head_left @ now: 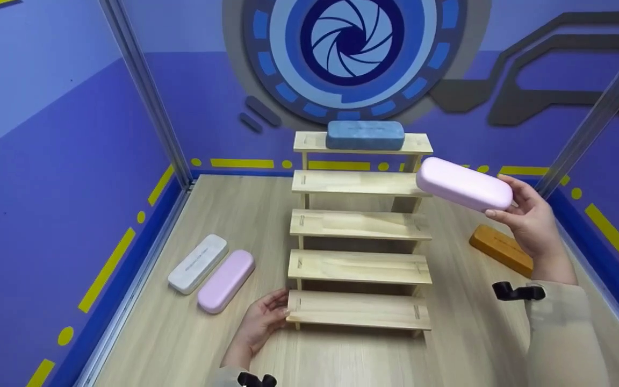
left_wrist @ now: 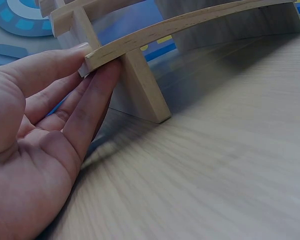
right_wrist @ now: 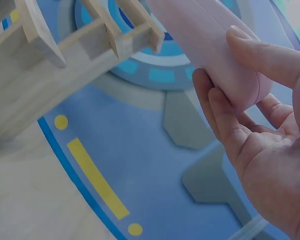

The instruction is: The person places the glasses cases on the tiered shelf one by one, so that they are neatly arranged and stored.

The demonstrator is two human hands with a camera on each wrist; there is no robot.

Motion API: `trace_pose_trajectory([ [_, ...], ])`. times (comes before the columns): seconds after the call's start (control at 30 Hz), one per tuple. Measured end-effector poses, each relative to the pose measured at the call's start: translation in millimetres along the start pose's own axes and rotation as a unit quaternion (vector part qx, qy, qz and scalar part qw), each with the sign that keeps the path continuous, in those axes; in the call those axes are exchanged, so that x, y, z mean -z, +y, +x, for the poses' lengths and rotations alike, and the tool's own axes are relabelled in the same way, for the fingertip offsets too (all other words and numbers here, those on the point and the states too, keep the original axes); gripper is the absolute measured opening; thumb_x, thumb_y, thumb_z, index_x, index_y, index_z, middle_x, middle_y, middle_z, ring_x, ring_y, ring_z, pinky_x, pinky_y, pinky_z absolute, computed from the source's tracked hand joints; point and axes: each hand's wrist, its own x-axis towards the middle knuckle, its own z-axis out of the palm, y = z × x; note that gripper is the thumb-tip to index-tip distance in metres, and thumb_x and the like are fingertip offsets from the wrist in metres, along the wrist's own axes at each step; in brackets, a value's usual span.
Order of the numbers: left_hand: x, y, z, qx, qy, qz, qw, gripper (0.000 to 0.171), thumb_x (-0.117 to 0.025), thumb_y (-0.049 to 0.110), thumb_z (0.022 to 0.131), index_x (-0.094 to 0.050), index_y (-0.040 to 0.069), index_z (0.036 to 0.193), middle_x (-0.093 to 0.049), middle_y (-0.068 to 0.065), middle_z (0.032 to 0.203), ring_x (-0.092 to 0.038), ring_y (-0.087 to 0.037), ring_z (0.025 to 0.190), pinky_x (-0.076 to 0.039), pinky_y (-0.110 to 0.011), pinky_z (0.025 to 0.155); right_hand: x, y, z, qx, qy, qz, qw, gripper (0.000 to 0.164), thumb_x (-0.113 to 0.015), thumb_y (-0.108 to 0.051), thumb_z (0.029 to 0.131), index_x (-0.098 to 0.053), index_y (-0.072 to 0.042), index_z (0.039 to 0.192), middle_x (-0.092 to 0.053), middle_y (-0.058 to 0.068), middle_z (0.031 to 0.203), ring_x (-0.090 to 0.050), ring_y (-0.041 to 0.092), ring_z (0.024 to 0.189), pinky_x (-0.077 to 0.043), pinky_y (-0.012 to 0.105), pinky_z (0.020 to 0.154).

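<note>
1. The right hand (head_left: 536, 223), at the right of the head view, grasps one end of a pink case (head_left: 464, 184), thumb on one side and fingers on the other.
2. That case is held in the air, just right of the upper boards of a wooden rack (head_left: 360, 223). A seam runs along it in the right wrist view; it looks closed, its inside hidden.
3. The left hand (head_left: 260, 322), at lower centre, pinches the left end of the bottom board (head_left: 360, 310), thumb above and fingers below.
4. A blue case (head_left: 365, 135) sits on the top board, at upper centre.
5. A white case (head_left: 198, 264) and a second pink case (head_left: 227, 281) lie side by side on the table (head_left: 153, 344), left of centre; their contents are hidden.
6. An orange case (head_left: 497, 248) lies on the table at right, partly behind the right hand and wrist.
</note>
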Motion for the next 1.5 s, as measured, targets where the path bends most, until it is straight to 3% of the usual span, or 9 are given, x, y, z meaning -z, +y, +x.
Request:
trace_pose_trajectory([
  [0.23, 0.3, 0.4, 0.0, 0.002, 0.006, 0.003, 1.0000, 0.066, -0.066, -0.001, 0.094, -0.034, -0.012, 0.152, -0.064, 0.002, 0.123, -0.061, -0.009, 0.100, -0.053, -0.021, 0.074, -24.6, 3.6, 16.8, -0.013, -0.028, -0.021, 0.999, 0.070, -0.066, 0.021, 0.085, -0.044, 0.002, 0.148, -0.055, -0.001, 0.136, -0.066, 0.009, 0.109, -0.059, 0.019, 0.088],
  [0.8, 1.8, -0.4, 1.1, 0.007, 0.008, 0.007, 0.9999, 0.066, -0.067, 0.001, 0.094, -0.036, -0.012, 0.151, -0.063, -0.001, 0.125, -0.064, -0.010, 0.102, -0.055, -0.023, 0.079, -82.8, 15.9, 56.8, -0.038, -0.088, -0.039, 0.995, 0.073, -0.071, 0.020, 0.081, -0.044, 0.005, 0.147, -0.063, 0.000, 0.127, -0.067, 0.011, 0.103, -0.059, 0.020, 0.083],
  [1.23, 1.8, -1.1, 2.3, 0.006, 0.008, -0.003, 0.9999, 0.067, -0.067, 0.000, 0.094, -0.035, -0.012, 0.152, -0.065, 0.000, 0.125, -0.064, -0.010, 0.105, -0.057, -0.024, 0.084, -116.8, 26.0, 85.5, -0.084, -0.112, -0.080, 0.987, 0.069, -0.074, 0.014, 0.083, -0.050, -0.003, 0.145, -0.058, -0.001, 0.128, -0.066, 0.012, 0.104, -0.059, 0.021, 0.083],
  [1.5, 2.5, -1.0, 1.9, 0.009, 0.006, 0.002, 0.9999, 0.068, -0.067, 0.000, 0.094, -0.034, -0.011, 0.152, -0.064, 0.003, 0.124, -0.063, -0.007, 0.097, -0.053, -0.019, 0.072, -125.4, 32.8, 95.4, -0.118, -0.115, -0.093, 0.982, 0.071, -0.073, 0.014, 0.083, -0.047, -0.004, 0.147, -0.053, 0.000, 0.131, -0.065, 0.013, 0.108, -0.059, 0.022, 0.085],
])
